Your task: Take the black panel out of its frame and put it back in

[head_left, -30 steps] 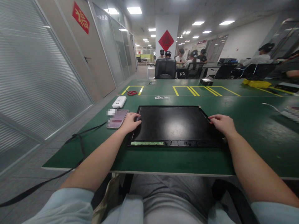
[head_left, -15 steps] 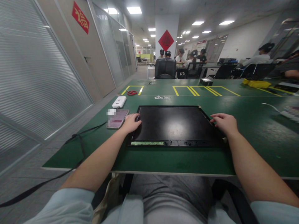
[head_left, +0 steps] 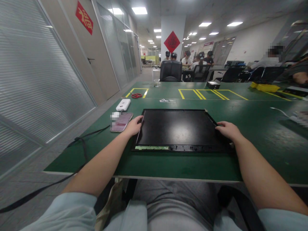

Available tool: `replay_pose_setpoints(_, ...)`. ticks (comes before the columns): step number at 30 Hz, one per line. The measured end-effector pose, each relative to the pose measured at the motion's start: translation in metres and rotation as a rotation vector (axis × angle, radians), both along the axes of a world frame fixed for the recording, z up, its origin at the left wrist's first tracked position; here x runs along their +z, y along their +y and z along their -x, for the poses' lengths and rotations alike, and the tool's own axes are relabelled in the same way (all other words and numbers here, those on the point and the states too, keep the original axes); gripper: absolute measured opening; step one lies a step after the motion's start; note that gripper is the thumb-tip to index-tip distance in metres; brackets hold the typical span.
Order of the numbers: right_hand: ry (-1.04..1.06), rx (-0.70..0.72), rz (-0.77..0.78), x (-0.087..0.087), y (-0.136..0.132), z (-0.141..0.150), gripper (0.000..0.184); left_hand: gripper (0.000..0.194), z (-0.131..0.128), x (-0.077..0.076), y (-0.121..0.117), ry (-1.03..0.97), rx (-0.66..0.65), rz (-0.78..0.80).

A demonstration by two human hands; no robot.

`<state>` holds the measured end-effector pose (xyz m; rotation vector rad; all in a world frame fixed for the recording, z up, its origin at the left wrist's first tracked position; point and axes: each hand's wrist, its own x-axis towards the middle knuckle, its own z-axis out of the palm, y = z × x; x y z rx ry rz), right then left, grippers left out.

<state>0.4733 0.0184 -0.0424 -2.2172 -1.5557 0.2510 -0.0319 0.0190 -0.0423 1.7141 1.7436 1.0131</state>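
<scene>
A black flat display panel (head_left: 175,125) in a thin frame lies on the green table, its dark face up. A pale green strip (head_left: 152,148) runs along the left part of its near edge, beside a bare black band. My left hand (head_left: 135,125) grips the panel's left edge, the thumb near its face and the fingers at the rim. My right hand (head_left: 228,130) is closed on the right edge, thumb and fingers together at the frame. The fingertips under the rim are hidden on both sides.
Left of the panel lie a phone (head_left: 121,122), a white power bank (head_left: 123,104) and a black strap (head_left: 83,152). Red-handled scissors (head_left: 136,95), white scraps (head_left: 167,100) and a small black box (head_left: 213,85) are farther back. A white cable (head_left: 280,110) lies right. Several people sit beyond.
My right hand has closed from loosely bent fingers onto the right edge. My left hand has shifted slightly outward, its thumb drawing back to the left edge. The panel stays in place.
</scene>
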Motion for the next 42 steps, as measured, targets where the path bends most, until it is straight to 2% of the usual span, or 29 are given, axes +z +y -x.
replay_pose_setpoints(6,-0.02,0.008,-0.055,-0.001,0.0,-0.002,0.028,0.076,-0.007,0.008,-0.007,-0.475,-0.031,0.059)
replay_pose_setpoints(13,-0.012,-0.001,-0.026,0.0,0.0,-0.002,0.03,0.075,-0.018,0.026,-0.015,-0.718,0.049,0.032)
replay_pose_setpoints(19,-0.016,-0.003,0.007,0.0,0.0,-0.002,0.032,0.068,-0.021,0.028,-0.012,-0.786,0.15,0.075)
replay_pose_setpoints(24,-0.025,-0.014,0.004,0.002,0.0,-0.001,0.028,0.069,-0.017,0.027,-0.01,-0.884,0.202,0.175)
replay_pose_setpoints(32,-0.009,-0.022,0.018,0.003,-0.002,0.001,0.032,0.083,-0.02,0.029,-0.015,-0.918,0.168,0.224)
replay_pose_setpoints(36,-0.004,-0.008,0.022,0.004,-0.002,0.001,0.032,0.073,-0.021,0.028,-0.016,-0.924,0.176,0.193)
replay_pose_setpoints(42,-0.009,-0.015,0.012,0.003,-0.001,0.001,0.031,0.048,-0.024,0.026,-0.016,-0.845,0.108,0.149)
